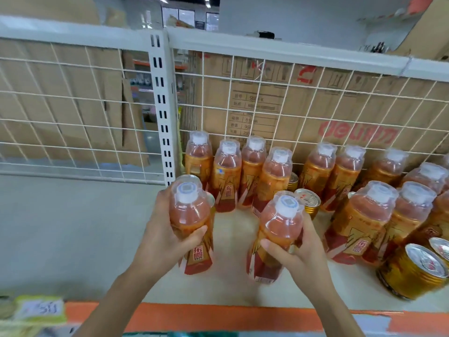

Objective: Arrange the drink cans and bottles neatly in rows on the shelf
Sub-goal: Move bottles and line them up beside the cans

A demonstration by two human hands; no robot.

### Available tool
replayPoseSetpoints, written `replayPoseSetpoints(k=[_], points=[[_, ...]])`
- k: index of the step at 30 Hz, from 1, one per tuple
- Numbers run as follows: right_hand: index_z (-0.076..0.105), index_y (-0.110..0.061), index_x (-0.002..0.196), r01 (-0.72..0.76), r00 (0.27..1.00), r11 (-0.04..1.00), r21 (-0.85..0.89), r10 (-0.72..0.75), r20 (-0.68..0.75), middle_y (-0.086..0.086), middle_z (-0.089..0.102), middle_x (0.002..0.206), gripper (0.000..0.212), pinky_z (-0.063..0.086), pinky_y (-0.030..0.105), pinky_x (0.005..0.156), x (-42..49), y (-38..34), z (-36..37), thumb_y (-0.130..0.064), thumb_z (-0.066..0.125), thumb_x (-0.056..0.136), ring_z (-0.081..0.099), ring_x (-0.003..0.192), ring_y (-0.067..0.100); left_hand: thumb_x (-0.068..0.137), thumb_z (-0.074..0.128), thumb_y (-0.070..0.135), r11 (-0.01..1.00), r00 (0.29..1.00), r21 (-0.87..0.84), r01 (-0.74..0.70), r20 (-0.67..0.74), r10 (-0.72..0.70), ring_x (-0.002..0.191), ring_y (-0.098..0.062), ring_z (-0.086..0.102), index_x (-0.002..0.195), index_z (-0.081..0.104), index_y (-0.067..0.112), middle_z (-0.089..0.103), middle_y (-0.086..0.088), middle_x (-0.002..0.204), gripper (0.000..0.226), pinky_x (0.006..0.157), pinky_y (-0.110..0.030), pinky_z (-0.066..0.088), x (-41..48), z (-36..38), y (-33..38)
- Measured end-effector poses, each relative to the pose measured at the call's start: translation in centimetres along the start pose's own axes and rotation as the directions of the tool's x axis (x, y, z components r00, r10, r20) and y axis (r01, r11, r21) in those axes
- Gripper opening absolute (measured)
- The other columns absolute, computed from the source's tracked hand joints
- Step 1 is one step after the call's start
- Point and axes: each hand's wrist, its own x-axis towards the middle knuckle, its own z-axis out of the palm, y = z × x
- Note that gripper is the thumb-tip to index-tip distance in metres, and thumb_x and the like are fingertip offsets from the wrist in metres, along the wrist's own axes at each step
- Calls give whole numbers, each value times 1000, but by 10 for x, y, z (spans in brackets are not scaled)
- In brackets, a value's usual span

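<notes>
Two white-capped orange bottles with red-and-gold labels are held upright over the shelf (230,285), right of the white post (161,105): left hand (167,229) wraps the nearer bottle (192,215), right hand (298,254) wraps the farther bottle (279,224).

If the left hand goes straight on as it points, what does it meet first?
Probably the second back-row bottle, just beyond the left hand and its held bottle; depth unclear.
</notes>
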Motion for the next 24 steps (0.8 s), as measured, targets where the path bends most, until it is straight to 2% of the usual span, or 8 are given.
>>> replayPoseSetpoints(k=[4, 8, 12, 14, 17, 19, 22, 24], points=[[42, -27, 129, -1, 1000, 1000, -7, 1, 13, -22, 56, 115, 96, 49, 17, 85, 3, -3, 18, -59, 70, 43, 54, 104, -7, 65, 80, 6, 999, 998, 46, 21, -65, -18, 108, 5, 52, 117, 32, 51, 48, 22, 117, 84, 73, -9, 51, -7, -41, -12], [39, -27, 133, 12, 998, 1000, -3, -12, 63, -14, 56, 121, 96, 49, 37, 95, 5, -13, 52, -52, 77, 48, 54, 112, 7, 60, 83, 16, 998, 991, 57, 15, -133, -7, 102, 10, 53, 113, 30, 65, 49, 21, 114, 89, 68, -5, 48, -12, -84, -25], [38, -46, 121, 3, 997, 999, 34, -5, 72, -29, 55, 114, 78, 47, 24, 89, 5, -27, 94, -53, 78, 55, 53, 106, -7, 63, 81, 1, 998, 989, 54, 14, -148, -6, 104, 12, 52, 112, 27, 77, 52, 31, 115, 106, 72, -6, 48, -17, -131, -40], [39, -46, 115, 7, 997, 999, 45, -11, 79, -36, 58, 105, 71, 46, 18, 81, 5, -34, 116, -33, 79, 57, 54, 101, -12, 63, 81, -1, 998, 990, 62, 23, -139, -14, 105, 10, 54, 115, 27, 75, 51, 38, 116, 108, 75, -7, 49, -19, -158, -48], [42, -36, 123, 21, 997, 999, 31, -23, 79, -39, 56, 104, 76, 47, 19, 79, 5, -43, 153, -12, 82, 63, 56, 99, -10, 58, 78, 13, 998, 987, 50, 28, -158, -19, 102, 8, 57, 117, 28, 74, 53, 37, 115, 98, 76, -7, 48, -21, -201, -59], [42, -29, 125, 20, 997, 999, 45, -23, 75, -40, 57, 101, 76, 47, 15, 76, 5, -51, 179, -11, 83, 64, 56, 96, -13, 59, 78, 13, 998, 983, 63, 30, -182, -18, 102, 12, 55, 116, 25, 76, 54, 34, 116, 100, 76, -3, 45, -22, -228, -68], [44, -27, 123, 21, 998, 997, 71, -25, 62, -25, 63, 101, 74, 47, 15, 77, 3, -62, 217, -20, 86, 62, 56, 94, -13, 60, 79, 13, 994, 979, 107, 7, -203, 15, 107, 16, 51, 121, 18, 74, 45, 21, 129, 105, 82, -5, 44, -26, -264, -80], [43, -31, 123, 37, 996, 995, 95, -44, 72, -24, 62, 105, 76, 47, 14, 79, 3, -71, 241, -30, 85, 60, 56, 98, -10, 60, 82, 3, 984, 974, 174, -30, -218, 68, 104, 24, 45, 119, 16, 76, 39, 25, 126, 115, 81, 2, 38, -28, -286, -87]])
